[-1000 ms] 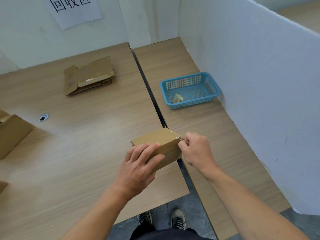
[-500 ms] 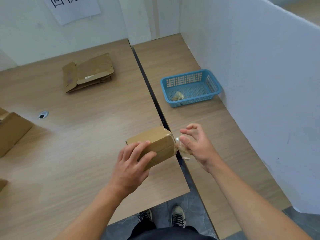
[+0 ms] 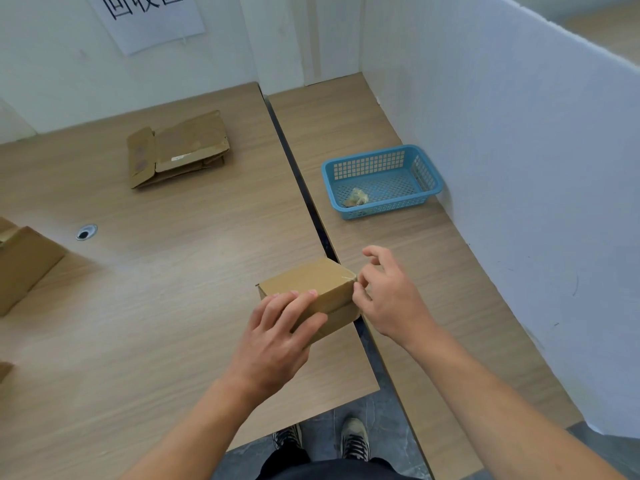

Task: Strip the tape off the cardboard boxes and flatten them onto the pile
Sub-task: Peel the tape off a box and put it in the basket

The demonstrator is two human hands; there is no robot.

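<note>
A small closed cardboard box stands at the right front edge of the left table, beside the gap between the tables. My left hand grips its near side, fingers laid over the top. My right hand is at the box's right end, thumb and forefinger pinching a thin bit of clear tape at the top corner, the other fingers spread. The pile of flattened boxes lies at the back of the left table.
A blue basket on the right table holds a wad of stripped tape. Another cardboard box sits at the left edge. A dark gap splits the tables. A white partition walls the right side.
My right hand pulled away from the box's right end with tape, then came back to the top corner. The box and my left hand have barely moved.
</note>
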